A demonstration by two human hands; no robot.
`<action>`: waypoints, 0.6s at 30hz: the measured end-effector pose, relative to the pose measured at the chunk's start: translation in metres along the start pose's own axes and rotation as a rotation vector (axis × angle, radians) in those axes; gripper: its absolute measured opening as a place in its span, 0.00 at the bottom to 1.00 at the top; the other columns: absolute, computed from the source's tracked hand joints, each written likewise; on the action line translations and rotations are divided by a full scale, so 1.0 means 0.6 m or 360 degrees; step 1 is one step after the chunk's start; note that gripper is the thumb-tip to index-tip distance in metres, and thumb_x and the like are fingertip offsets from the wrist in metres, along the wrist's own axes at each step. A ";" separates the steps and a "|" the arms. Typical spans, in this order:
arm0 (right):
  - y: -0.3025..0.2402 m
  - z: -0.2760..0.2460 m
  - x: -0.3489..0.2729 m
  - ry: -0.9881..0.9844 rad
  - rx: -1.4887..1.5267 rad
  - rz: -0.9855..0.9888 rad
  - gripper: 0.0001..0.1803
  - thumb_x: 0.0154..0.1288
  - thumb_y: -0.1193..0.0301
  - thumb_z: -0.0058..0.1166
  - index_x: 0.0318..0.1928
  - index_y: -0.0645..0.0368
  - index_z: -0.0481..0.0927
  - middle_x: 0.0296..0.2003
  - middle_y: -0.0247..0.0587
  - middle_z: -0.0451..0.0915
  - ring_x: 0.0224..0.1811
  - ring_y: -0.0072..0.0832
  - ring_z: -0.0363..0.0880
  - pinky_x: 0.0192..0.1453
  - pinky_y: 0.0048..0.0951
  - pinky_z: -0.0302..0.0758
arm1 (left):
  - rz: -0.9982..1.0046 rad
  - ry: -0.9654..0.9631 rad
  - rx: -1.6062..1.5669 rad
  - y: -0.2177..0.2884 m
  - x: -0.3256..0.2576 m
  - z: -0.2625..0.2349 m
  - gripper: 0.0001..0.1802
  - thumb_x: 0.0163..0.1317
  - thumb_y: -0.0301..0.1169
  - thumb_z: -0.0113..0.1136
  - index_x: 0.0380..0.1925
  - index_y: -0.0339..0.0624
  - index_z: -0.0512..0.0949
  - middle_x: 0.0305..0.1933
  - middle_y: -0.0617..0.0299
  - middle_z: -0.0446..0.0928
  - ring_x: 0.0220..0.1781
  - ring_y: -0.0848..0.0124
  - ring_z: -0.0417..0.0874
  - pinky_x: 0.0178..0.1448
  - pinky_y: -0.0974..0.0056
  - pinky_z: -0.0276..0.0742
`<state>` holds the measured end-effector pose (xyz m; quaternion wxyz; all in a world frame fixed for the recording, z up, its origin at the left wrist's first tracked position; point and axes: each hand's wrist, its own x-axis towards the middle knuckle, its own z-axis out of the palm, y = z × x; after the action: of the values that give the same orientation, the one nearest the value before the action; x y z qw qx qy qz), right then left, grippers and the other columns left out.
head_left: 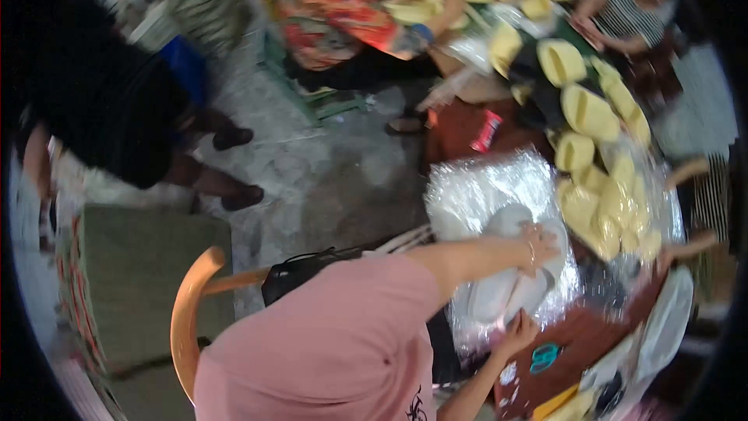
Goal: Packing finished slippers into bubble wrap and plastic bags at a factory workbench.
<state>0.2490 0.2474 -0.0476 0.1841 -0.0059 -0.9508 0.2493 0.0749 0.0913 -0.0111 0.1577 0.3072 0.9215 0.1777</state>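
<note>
We've got the pale grey slippers (491,296) lying on shiny clear film (471,187), spread along the wearer's side edge of the red-brown worktop (580,339). Key relation: slippers sit directly under the L hand (538,249) and just beyond the R hand (520,331), so L is nearer, prob. already touching. L arm reaches across from the pink sleeve (389,273); its fingers look spread apart, palm down over the middle of the group. R hand is by the slippers' end toward the wearer's R; its fingers look drawn together, but we can't tell w/ this blur if they're clamped on film, a slipper or nothing.

Long axis of the lower pair, approx.: slantwise, from near the R hand up toward the L, so R faces an end and L covers the mid part. As we judge it, any lift or turn depends on that end-vs-middle split.

Around them: yellow slippers (588,113) along the worktop's far edge, a pink-red packet (486,131) past the film on the wearer's L, a teal item (545,357) on the R.
</note>
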 end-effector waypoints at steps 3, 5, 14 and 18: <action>0.020 0.012 -0.003 -0.0047 0.0195 -0.0017 0.08 0.53 0.76 0.53 0.36 0.64 0.79 0.29 0.44 0.71 0.32 0.35 0.69 0.37 0.34 0.68 | -0.0057 -0.0032 -0.0118 -0.003 -0.008 -0.002 0.50 0.39 0.51 0.64 0.63 0.64 0.50 0.69 0.59 0.42 0.68 0.46 0.43 0.60 0.36 0.47; 0.011 0.007 0.004 -0.0106 0.0403 0.0068 0.07 0.54 0.76 0.53 0.34 0.65 0.79 0.28 0.43 0.71 0.32 0.35 0.69 0.37 0.35 0.68 | -0.0119 -0.0013 -0.0174 -0.006 -0.008 0.000 0.50 0.39 0.50 0.64 0.63 0.63 0.50 0.69 0.59 0.42 0.68 0.45 0.42 0.61 0.35 0.44; 0.016 -0.021 0.026 -0.0264 0.0539 0.0035 0.08 0.55 0.76 0.52 0.37 0.65 0.77 0.33 0.41 0.68 0.37 0.32 0.67 0.40 0.31 0.67 | -0.0038 -0.0020 -0.0234 0.001 0.015 0.011 0.52 0.37 0.49 0.66 0.63 0.63 0.49 0.69 0.56 0.39 0.68 0.43 0.38 0.64 0.35 0.38; 0.018 -0.010 0.026 -0.0261 0.0427 -0.0005 0.07 0.55 0.77 0.52 0.35 0.65 0.77 0.32 0.40 0.68 0.37 0.32 0.67 0.40 0.31 0.68 | -0.0063 -0.0044 -0.0207 -0.005 0.014 0.010 0.52 0.37 0.49 0.66 0.63 0.62 0.48 0.69 0.56 0.39 0.68 0.43 0.38 0.64 0.35 0.38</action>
<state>0.2359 0.2616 -0.0424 0.1053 0.0405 -0.9208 0.3733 0.0692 0.0956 -0.0196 0.1934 0.2804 0.9117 0.2298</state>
